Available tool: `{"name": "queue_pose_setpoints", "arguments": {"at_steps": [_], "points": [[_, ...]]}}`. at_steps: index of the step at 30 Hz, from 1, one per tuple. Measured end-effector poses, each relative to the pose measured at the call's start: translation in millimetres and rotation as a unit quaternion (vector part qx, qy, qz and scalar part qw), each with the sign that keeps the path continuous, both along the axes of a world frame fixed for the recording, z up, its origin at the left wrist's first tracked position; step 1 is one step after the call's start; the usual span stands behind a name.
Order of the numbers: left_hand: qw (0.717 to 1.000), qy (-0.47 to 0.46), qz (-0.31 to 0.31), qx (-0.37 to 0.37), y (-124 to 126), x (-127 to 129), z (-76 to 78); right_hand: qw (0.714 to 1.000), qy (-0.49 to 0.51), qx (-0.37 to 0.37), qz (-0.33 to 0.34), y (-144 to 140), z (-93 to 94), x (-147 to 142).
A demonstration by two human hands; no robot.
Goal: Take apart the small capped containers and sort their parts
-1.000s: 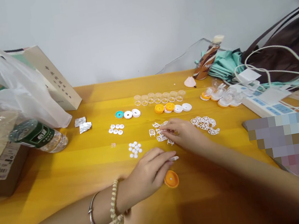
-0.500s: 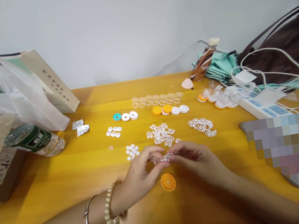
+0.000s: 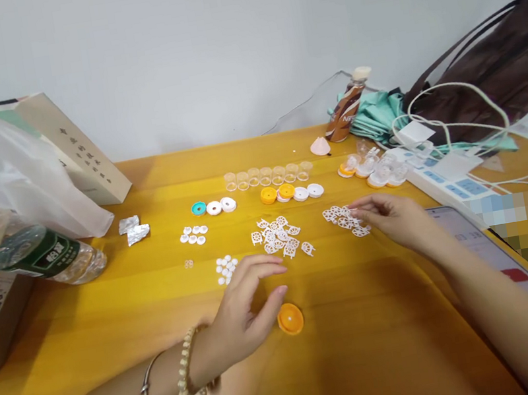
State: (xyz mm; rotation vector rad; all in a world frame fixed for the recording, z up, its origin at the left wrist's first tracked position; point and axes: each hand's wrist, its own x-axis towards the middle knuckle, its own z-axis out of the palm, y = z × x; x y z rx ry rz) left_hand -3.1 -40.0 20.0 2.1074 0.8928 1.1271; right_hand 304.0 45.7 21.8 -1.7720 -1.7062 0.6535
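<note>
Orange disc is sitting on the table just off the left hand's thumb — those fingers are loose and spread apart. A bit farther up, there's a pile of white cutout pieces, and the right hand's fingertips are at a smaller white cluster — can't tell if they're pinching one. Clear cups line up nearer the table's back edge.

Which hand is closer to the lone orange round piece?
Left. The left hand is just left of the orange round piece; the right hand is farther away, rightward, at white lattice pieces.
</note>
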Motion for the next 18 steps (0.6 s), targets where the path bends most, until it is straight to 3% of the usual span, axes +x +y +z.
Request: {"name": "queue_pose_setpoints", "arguments": {"at_steps": [8, 13, 15, 18], "points": [[0.999, 0.022, -0.027, 0.002, 0.4, -1.8, 8.3, 0.999, -0.047, -0.007, 0.015, 4.5, -6.6, 4.7], [0.988, 0.133, -0.071, -0.043, -4.9, -10.2, 13.3, 0.991, -0.061, 0.120, 0.005, -12.3, 8.1, -11.2], [0.981, 0.171, -0.071, -0.055, -10.5, -12.3, 10.5, 0.987, -0.030, 0.146, 0.050, -29.4, 16.9, -30.8], [0.972, 0.213, -0.070, -0.072, -17.5, -11.8, 2.4, 0.965, 0.007, 0.083, 0.249, -61.0, 21.9, -67.2]]}}
